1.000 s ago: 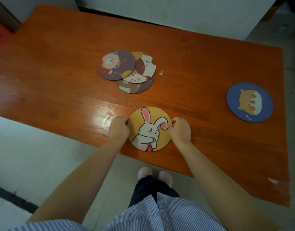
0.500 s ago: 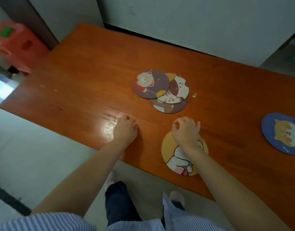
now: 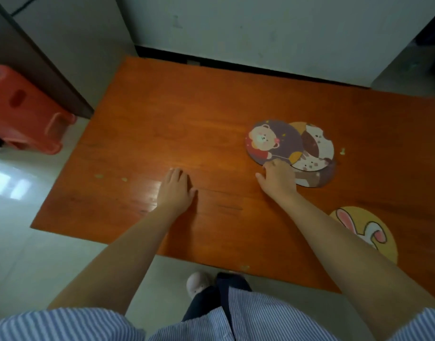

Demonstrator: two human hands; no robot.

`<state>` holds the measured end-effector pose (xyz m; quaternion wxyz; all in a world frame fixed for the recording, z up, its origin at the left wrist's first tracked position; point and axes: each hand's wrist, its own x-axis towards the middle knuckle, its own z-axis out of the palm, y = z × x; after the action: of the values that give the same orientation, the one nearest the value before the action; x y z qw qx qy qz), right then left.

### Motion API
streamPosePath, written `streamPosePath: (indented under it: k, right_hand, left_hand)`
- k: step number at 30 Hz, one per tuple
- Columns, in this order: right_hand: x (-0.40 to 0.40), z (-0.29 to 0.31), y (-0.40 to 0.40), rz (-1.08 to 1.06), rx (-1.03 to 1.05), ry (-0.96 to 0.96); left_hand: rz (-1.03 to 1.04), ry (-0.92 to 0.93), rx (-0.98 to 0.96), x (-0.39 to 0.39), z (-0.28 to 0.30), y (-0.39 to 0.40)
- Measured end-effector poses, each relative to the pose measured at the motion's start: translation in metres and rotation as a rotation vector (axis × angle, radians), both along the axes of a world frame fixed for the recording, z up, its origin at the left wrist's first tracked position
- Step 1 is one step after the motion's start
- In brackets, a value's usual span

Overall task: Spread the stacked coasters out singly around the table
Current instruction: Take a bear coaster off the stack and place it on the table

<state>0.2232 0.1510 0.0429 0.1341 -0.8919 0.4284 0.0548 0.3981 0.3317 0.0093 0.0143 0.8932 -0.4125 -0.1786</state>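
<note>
The orange table [image 3: 187,124] is showing a broad bare stretch across its left half and far side, right out to the left edge and the far edge by the wall [image 3: 273,28] — plenty of open wood there. The left hand [image 3: 174,190] is lying flat and open, palm down, on that bare wood near the front edge, gripping nothing. The right hand [image 3: 278,178] is reaching to the pile, fingers spread loosely, fingertips touching the near rim of the bear coaster [image 3: 273,141]; whether it is actually pinching the coaster is hard to tell.

The remaining stack is sitting right of centre, fanned out: the bear coaster on top at the left, the cat coaster [image 3: 317,148] overlapping beneath it to the right, and a brown coaster [image 3: 317,178] peeking out underneath at the near side, mostly covered. The rabbit coaster [image 3: 359,230] is lying alone near the front edge at the right, partly hidden behind the right forearm.

A small pale fleck [image 3: 343,151] is sitting just right of the stack, and a few more specks are dotting the wood at the left. Off the table's left side a red plastic stool [image 3: 27,109] is standing on the floor — well apart from the table edge. The table's right end is being cut off by the frame.
</note>
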Motion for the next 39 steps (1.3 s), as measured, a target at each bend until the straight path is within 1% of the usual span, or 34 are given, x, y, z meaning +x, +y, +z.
streamPosePath:
  k: [4,8,12,14,17,19,21,23,25,26,28,30,31,33,34,35,37,38,39]
  right_hand:
    - [0.028,-0.011,-0.012,0.003,0.003,0.044]
    - [0.040,-0.023,-0.026,0.025,-0.117,0.142]
    - [0.039,-0.030,-0.031,0.103,-0.189,0.170]
    - [0.041,-0.029,-0.029,0.190,-0.251,0.204]
    - [0.046,-0.018,-0.030,0.294,-0.274,0.236]
    - [0.045,-0.010,-0.030,0.265,-0.322,0.150]
    - [0.043,-0.004,-0.013,0.196,-0.368,-0.007]
    - [0.040,-0.003,0.019,0.230,-0.319,-0.084]
    - [0.030,-0.006,0.060,0.293,-0.213,-0.164]
    - [0.023,-0.010,0.079,0.322,-0.177,-0.196]
    - [0.008,-0.019,0.114,0.395,-0.167,-0.248]
    - [-0.005,-0.027,0.139,0.451,-0.134,-0.249]
    - [-0.009,-0.029,0.147,0.439,-0.125,-0.226]
    - [-0.017,-0.031,0.157,0.346,-0.081,-0.203]
    - [-0.019,-0.032,0.160,0.259,-0.031,-0.235]
    - [-0.019,-0.033,0.161,0.126,0.017,-0.286]
    - [-0.012,-0.032,0.154,-0.242,0.047,-0.339]
    - [-0.007,-0.030,0.145,-0.426,0.066,-0.325]
    - [0.000,-0.027,0.136,-0.559,0.113,-0.292]
  left_hand:
    - [-0.065,0.004,0.106,0.024,-0.019,0.006]
    - [-0.105,-0.023,0.114,0.028,-0.031,0.013]
    - [-0.110,-0.030,0.066,0.028,-0.038,0.015]
    - [-0.111,-0.037,0.060,0.029,-0.038,0.016]
    - [-0.114,-0.020,0.066,0.028,-0.037,0.016]
    - [-0.128,0.020,0.026,0.031,-0.032,0.017]
    - [-0.102,0.080,-0.111,0.039,-0.019,0.016]
    - [0.014,0.223,-0.272,0.050,-0.004,0.016]
    - [0.128,0.413,-0.337,0.053,0.008,0.018]
    - [0.143,0.484,-0.326,0.052,0.013,0.021]
    - [0.108,0.560,-0.256,0.044,0.017,0.026]
    - [0.066,0.569,-0.180,0.034,0.016,0.029]
    - [0.067,0.568,-0.173,0.030,0.014,0.029]
    - [0.086,0.563,-0.188,0.023,0.011,0.027]
    - [0.108,0.556,-0.188,0.021,0.009,0.026]
    - [0.141,0.553,-0.187,0.019,0.008,0.025]
    - [0.205,0.549,-0.204,0.016,0.007,0.022]
    - [0.210,0.541,-0.221,0.016,0.008,0.021]
    - [0.199,0.533,-0.229,0.015,0.009,0.021]
